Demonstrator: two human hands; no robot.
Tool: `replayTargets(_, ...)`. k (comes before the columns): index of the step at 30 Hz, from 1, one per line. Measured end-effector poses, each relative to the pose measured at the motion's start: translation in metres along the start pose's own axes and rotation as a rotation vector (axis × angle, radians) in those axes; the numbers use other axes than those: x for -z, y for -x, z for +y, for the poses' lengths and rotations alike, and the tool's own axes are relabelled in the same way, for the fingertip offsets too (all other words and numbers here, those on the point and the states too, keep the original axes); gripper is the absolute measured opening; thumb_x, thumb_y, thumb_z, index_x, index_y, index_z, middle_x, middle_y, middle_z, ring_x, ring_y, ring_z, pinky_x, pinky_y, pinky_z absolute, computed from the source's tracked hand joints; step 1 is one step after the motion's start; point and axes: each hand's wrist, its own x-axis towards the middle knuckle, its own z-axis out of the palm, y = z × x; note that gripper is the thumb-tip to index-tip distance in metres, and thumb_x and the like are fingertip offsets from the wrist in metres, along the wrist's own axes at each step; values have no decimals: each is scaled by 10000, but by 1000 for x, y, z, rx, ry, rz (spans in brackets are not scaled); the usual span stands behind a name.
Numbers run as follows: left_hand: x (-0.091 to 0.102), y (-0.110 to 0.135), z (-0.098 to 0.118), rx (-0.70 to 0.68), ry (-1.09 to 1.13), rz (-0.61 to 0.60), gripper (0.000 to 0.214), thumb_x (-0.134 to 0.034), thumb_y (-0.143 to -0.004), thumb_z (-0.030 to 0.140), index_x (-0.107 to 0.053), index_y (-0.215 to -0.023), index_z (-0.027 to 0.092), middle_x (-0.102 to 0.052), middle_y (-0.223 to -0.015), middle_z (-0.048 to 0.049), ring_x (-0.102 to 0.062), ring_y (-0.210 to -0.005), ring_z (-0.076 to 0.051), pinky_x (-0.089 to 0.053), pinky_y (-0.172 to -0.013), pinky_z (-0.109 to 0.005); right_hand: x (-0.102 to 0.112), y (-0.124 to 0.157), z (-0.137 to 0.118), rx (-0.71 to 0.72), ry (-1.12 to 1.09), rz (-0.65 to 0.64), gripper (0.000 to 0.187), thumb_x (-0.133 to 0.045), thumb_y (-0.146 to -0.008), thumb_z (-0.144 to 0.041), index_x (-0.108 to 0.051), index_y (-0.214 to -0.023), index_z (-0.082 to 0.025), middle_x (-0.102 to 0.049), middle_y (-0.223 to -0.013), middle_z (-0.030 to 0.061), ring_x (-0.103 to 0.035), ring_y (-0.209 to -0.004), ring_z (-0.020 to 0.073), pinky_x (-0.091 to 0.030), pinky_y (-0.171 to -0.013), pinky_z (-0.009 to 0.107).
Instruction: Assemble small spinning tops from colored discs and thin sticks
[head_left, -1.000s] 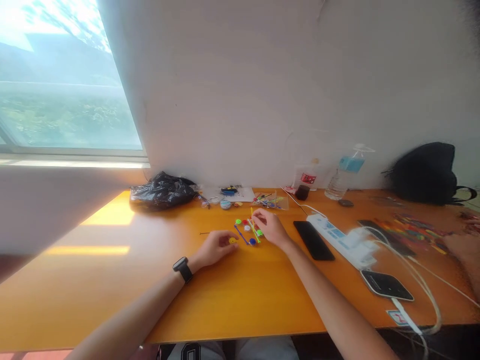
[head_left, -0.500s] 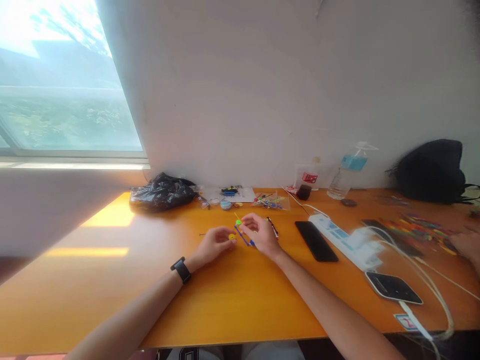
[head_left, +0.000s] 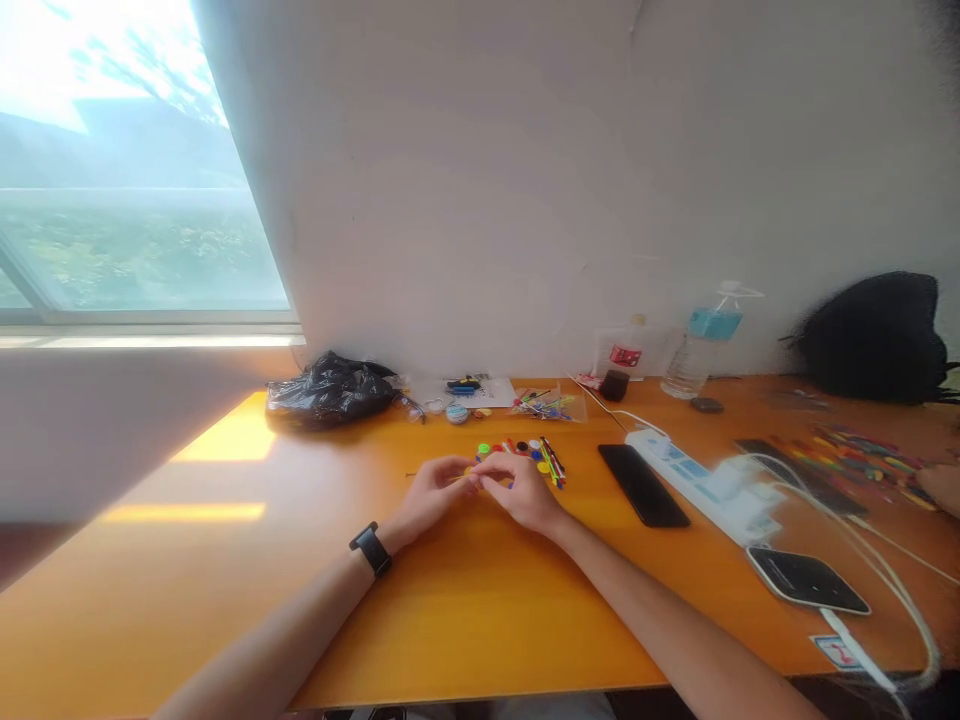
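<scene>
Your left hand [head_left: 433,492] and your right hand [head_left: 519,490] meet in the middle of the orange table [head_left: 465,620]. Their fingertips touch, curled in narrow around something tiny. It looks like a small yellow piece [head_left: 468,470] and a thin stick, but your fingers hide most of it, so I cannot tell how tight the pinch is.

To do this step well, I think you should keep both wrists resting on the table. That keeps your hands from shaking. Push the small parts together slowly and straight, not at a slant. Hold the stick close to its end so it does not bend.

The rest of the little colored discs and sticks [head_left: 534,455] lie just past your right hand, on the far side. Keep your fingers low so you do not knock them away. More sticks sit in a clear bag [head_left: 547,404] farther back, near the wall.

A black phone [head_left: 643,484] lies to the right, with a white power strip [head_left: 701,482] beside it. A black plastic bag [head_left: 330,390] sits far to the left. These are all well apart from your hands, so you have room to work.
</scene>
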Motion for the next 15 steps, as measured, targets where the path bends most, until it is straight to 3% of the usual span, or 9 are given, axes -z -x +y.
replayTargets(6, -1, -3, -5, -45, -26, 18, 463, -717, -861, 553, -763, -1024, 122, -778, -1018, -134, -713, -924, -253, -555, -834, -334, -4, 1, 1, -37, -55, 35, 145, -631, -919, -302, -734, -952, -207, -765, -958, 62, -727, -882, 206, -572, -792, 323)
replayTargets(15, -2, 5, 13, 84, -26, -34, 450, -710, -859, 544, -770, -990, 118, -768, -971, -102, -688, -836, -220, -532, -793, -306, -4, -2, 10, -107, -181, 47, 129, -724, -825, -302, -752, -843, -178, -757, -852, 57, -710, -815, 210, -547, -766, 320)
